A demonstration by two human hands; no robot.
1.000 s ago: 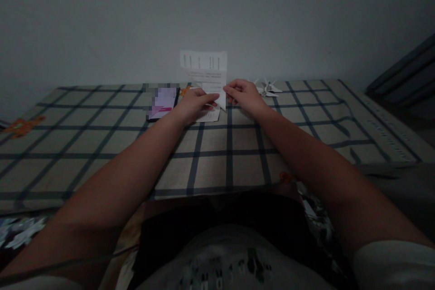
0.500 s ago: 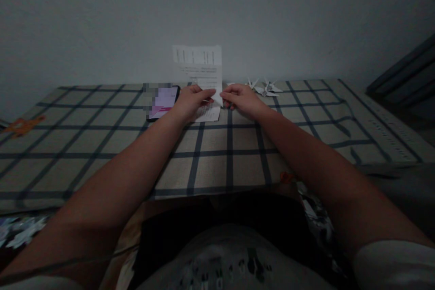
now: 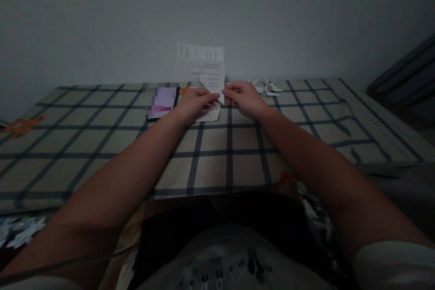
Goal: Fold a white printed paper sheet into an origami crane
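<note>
A printed sheet of paper (image 3: 210, 65) stands up above the table, its left side curled or folded over toward the lower right. My left hand (image 3: 197, 102) pinches its lower edge with thumb and fingers. Close beside it, my right hand (image 3: 243, 97) grips the sheet's lower right corner between thumb and forefinger. Another printed paper (image 3: 212, 114) lies flat beneath my left hand, partly covered by it.
A phone with a lit screen (image 3: 165, 102) lies left of my left hand. Folded paper cranes (image 3: 268, 87) rest behind my right hand. An orange item (image 3: 23, 124) sits at the far left of the checked tablecloth (image 3: 217, 167). The wall (image 3: 217, 4) rises behind.
The upright sheet has shifted slightly right and its left part has bent over further. My left hand has moved a little right, closer to the right hand.
</note>
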